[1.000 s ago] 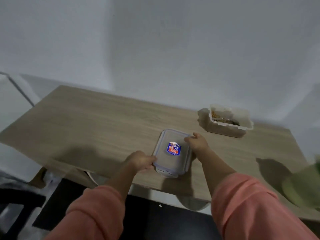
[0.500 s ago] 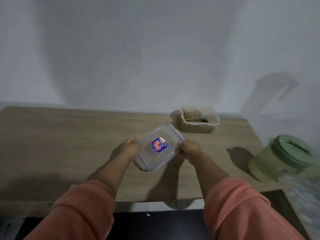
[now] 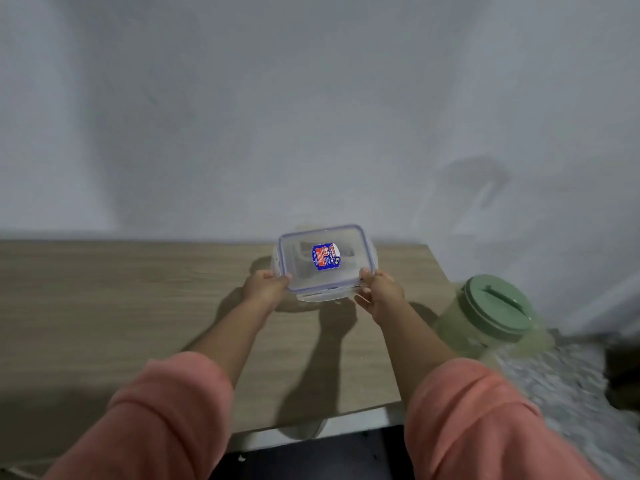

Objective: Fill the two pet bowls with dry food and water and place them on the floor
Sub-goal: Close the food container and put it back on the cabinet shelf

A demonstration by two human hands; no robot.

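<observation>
A clear plastic lid [image 3: 325,259] with a blue rim and a blue-and-red sticker is held up above the wooden table [image 3: 121,306], tilted towards me. My left hand [image 3: 265,289] grips its near left corner and my right hand [image 3: 379,292] grips its near right corner. The open food container that stood at the back of the table lies behind the lid; only a pale edge [image 3: 308,227] shows above it, and dark shapes show through the plastic. A green jug [image 3: 491,311] with a green lid stands at the table's right end.
A grey wall runs close behind the table. The table's right edge lies just left of the jug. A speckled grey floor [image 3: 568,393] and a dark object [image 3: 623,368] are at the lower right. Dark floor lies below the table's front edge.
Both hands have carried the lid away from me and to the right, from the near table area up over the open food container. The view swung right, bringing the jug fully in.
</observation>
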